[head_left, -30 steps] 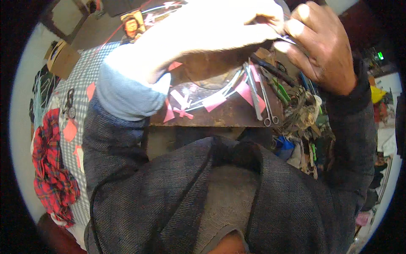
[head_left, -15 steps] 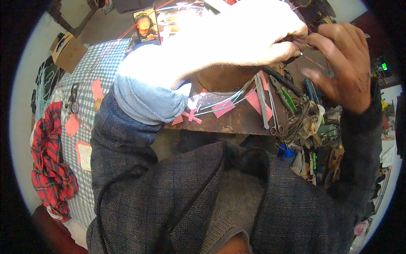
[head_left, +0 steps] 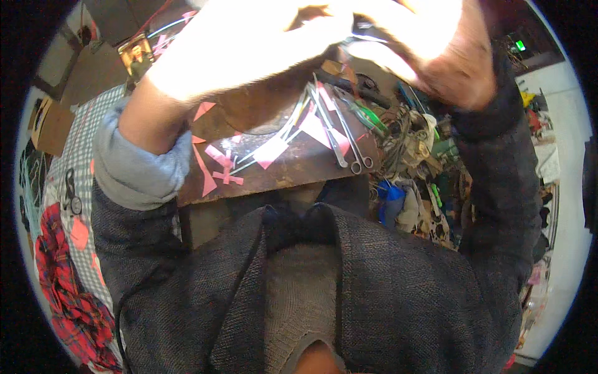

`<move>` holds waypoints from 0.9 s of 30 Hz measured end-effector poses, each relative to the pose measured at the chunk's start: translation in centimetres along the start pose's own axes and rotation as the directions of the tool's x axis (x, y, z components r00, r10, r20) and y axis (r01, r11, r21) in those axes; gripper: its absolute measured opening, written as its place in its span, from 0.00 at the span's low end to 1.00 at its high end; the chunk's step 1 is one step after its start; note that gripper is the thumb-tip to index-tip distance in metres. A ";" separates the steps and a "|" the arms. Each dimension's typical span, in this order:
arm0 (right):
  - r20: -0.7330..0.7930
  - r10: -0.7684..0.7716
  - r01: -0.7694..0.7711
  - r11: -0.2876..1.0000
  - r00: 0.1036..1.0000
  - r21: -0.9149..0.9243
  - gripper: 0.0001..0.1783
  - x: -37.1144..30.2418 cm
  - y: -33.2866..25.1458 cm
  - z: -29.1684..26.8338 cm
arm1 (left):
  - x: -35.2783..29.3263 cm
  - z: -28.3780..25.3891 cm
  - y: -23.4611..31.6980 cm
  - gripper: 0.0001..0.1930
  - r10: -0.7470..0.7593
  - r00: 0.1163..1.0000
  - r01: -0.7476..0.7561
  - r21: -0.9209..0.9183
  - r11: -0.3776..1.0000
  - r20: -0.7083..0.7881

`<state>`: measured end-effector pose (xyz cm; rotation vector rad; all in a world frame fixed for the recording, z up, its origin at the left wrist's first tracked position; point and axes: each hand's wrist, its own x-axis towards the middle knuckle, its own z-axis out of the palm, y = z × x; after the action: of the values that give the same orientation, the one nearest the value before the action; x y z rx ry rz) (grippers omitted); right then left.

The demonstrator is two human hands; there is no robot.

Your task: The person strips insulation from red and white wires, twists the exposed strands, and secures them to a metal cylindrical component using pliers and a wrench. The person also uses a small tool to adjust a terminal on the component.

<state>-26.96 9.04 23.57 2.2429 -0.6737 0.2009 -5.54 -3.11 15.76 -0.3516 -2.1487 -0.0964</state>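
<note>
My left hand (head_left: 299, 37) reaches over the far part of a dark worktable (head_left: 293, 171), bleached by strong light. Its fingers are closed, and glare hides what they pinch. Beside it, my right hand (head_left: 442, 56) is also closed, fingertips close to the left ones. A small dark, shiny piece (head_left: 367, 29) shows between the hands, its kind unclear. Below them on the table lie long metal tweezers (head_left: 330, 134), ring-handled scissors (head_left: 356, 140), thin pale strands (head_left: 258, 149) and pink paper pieces (head_left: 271, 153).
A green-handled tool (head_left: 372, 118) lies right of the scissors, by a heap of cords and tools (head_left: 411, 143). On the left are a checked cloth (head_left: 78, 140), a red plaid cloth (head_left: 59, 274), a cardboard box (head_left: 53, 128) and a small picture (head_left: 136, 57).
My right hand, its fingers apart before, has closed and come in against the left. A dark shiny piece now shows between them. The view has shifted, so the table appears further left.
</note>
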 end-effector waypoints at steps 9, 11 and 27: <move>0.086 -0.058 0.065 0.995 0.995 -0.081 0.16 -0.5 0.3 -2.7 | -0.9 1.4 -2.3 0.20 -0.186 0.979 0.201 -0.599 0.775 0.087; -0.160 -0.174 0.163 0.984 0.972 -0.079 0.16 0.6 0.0 -1.2 | -0.9 1.1 -1.9 0.17 -0.209 0.973 0.231 -0.510 0.828 0.101; 0.108 -0.036 0.051 0.988 0.994 -0.143 0.20 -1.7 -0.3 -1.0 | 0.2 -0.7 4.3 0.12 -0.519 0.852 0.489 0.259 0.833 0.063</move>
<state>-28.14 10.62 23.52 2.1363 -0.6720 0.0114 -3.86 0.88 16.07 0.3702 -2.3052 -0.1211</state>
